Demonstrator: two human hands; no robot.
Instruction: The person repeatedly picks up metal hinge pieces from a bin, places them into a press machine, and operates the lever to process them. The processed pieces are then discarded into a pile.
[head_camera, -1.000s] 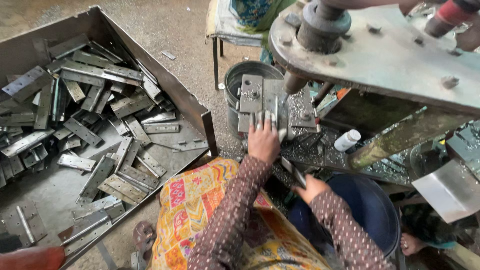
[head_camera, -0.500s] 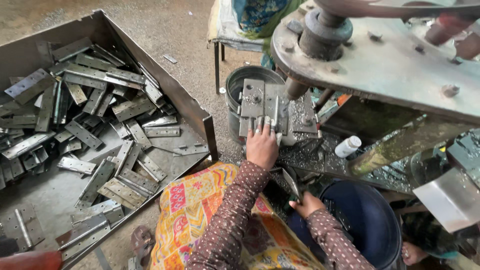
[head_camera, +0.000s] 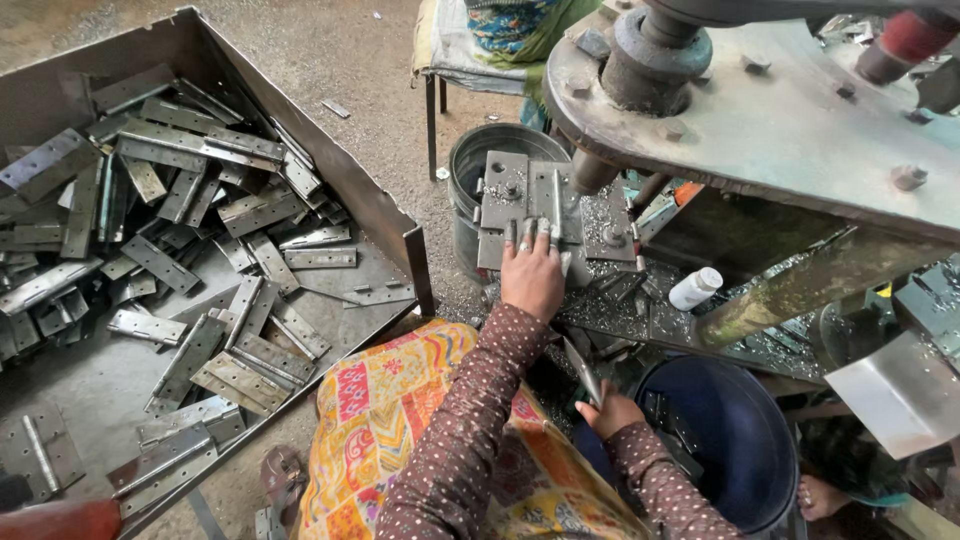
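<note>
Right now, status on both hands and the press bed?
Left hand flat on the die plate. Right hand holds a metal strip over the blue tub. Swarf litters the bed.

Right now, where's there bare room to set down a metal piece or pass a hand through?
Bare floor shows in the tray's near-left corner around a lone hinge plate, and gravel beyond the tray. Crowded: the hinge pile, and the press bed under the left hand.
</note>
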